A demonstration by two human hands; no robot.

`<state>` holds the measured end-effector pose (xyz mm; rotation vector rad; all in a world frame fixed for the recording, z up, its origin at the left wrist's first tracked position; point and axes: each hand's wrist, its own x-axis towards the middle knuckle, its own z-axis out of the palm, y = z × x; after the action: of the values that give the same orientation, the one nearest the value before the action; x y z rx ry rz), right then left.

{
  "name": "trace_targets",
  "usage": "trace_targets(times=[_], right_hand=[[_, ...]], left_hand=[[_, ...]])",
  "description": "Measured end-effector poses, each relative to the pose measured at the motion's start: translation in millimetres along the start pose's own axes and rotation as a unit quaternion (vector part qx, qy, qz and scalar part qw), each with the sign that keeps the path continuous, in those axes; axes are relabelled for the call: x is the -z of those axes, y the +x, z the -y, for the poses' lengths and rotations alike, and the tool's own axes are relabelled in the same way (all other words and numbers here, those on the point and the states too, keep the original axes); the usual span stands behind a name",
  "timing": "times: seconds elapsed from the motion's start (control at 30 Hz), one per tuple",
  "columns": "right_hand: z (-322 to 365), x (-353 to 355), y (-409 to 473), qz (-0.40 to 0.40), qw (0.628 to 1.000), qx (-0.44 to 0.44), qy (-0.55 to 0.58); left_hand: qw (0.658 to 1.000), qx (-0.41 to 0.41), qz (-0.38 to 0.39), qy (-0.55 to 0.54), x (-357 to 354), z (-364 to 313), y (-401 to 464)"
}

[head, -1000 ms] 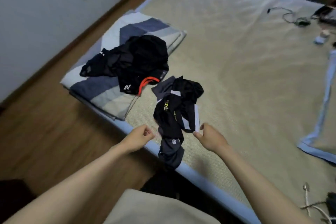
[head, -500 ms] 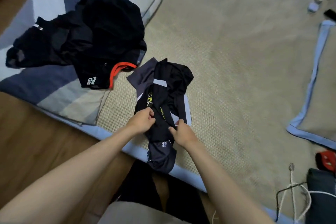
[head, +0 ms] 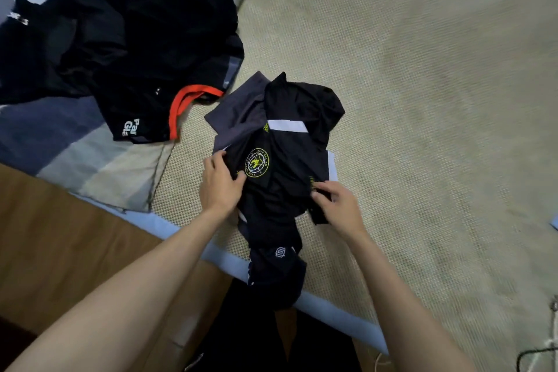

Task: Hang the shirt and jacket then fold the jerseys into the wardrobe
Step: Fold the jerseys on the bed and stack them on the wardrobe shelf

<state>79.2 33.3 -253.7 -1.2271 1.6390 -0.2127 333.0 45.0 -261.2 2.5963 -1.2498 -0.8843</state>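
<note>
Two hands are being closed on one crumpled dark jersey [head: 280,178], which is lying on the woven mat [head: 422,100] at the near edge of the bed, its lower end drooping over the pale blue border [head: 332,309]. The left hand [head: 219,187] is pinching a fold of cloth just left of the round yellow crest [head: 257,162]; the right hand [head: 339,208] is pinching the opposite edge, fingers curled over a bunched seam beside a small yellow mark. Between the two grips the fabric is sagging in loose creases, so the garment is being judged light, thin and limp (probably a slick sports knit), likely to slide through a weak pinch and to collapse wherever it is left unsupported. A firmer hold is being suggested at the shoulder seams or the hem corners, above and outside the present grips, so that the piece can be shaken flat before folding; where exactly those seams lie in the heap cannot be told.

Up and to the left of the left hand, a second dark garment with an orange-trimmed collar [head: 184,106] is resting on a folded blue and grey blanket [head: 75,154], just apart from the held jersey. Below both wrists, a wooden floor [head: 60,235] is showing beyond the bed edge. Far right of the right hand, a thin cable [head: 537,353] is trailing on the mat.
</note>
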Motion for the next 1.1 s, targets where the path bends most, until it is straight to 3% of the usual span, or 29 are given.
trace_targets(times=[0.13, 0.23, 0.33, 0.4, 0.47, 0.53, 0.63, 0.7, 0.77, 0.9, 1.03, 1.1], right_hand=[[-47.7, 65.7, -10.7, -0.059, 0.993, -0.084, 0.05], [-81.2, 86.0, -17.9, -0.063, 0.981, -0.18, 0.027], [-103.9, 86.3, -23.7, 0.007, 0.962, -0.272, -0.012], [-94.6, 82.6, -33.6, 0.082, 0.952, -0.286, -0.077], [-71.2, 80.1, -40.4, 0.123, 0.941, -0.225, -0.223], [-40.3, 74.3, -42.8, 0.083, 0.943, -0.123, -0.298], [28.2, 69.3, -49.1, 0.034, 0.988, 0.074, -0.13], [80.5, 74.9, -56.0, 0.045, 0.965, 0.244, -0.09], [120.2, 82.3, -60.5, 0.064, 0.919, 0.352, -0.163], [147.2, 93.2, -54.1, 0.173, 0.888, 0.309, -0.292], [136.2, 106.2, -55.9, 0.182, 0.915, 0.262, -0.246], [128.8, 116.8, -63.5, 0.169, 0.933, 0.254, -0.192]], left_hand=[[0.995, 0.009, -0.028, 0.09, -5.4, 6.1, 4.8], [0.995, 0.096, -0.007, 0.022, -14.7, 18.9, 6.4], [0.992, 0.101, 0.036, -0.071, -18.6, 23.5, -0.1], [0.989, 0.067, 0.037, -0.128, -11.2, 14.5, -8.4], [0.971, 0.011, 0.06, -0.231, 5.0, -5.3, -19.7], [0.953, -0.058, 0.102, -0.278, 25.0, -29.7, -32.7], [0.928, -0.182, 0.176, -0.274, 57.4, -71.0, -56.3], [0.91, -0.238, 0.223, -0.257, 75.2, -95.5, -69.7], [0.903, -0.257, 0.252, -0.235, 88.2, -111.8, -76.8], [0.904, -0.237, 0.285, -0.213, 104.7, -121.4, -84.6], [0.877, -0.163, 0.331, -0.306, 108.4, -106.4, -98.7], [0.88, -0.142, 0.359, -0.276, 107.4, -92.4, -103.6]])
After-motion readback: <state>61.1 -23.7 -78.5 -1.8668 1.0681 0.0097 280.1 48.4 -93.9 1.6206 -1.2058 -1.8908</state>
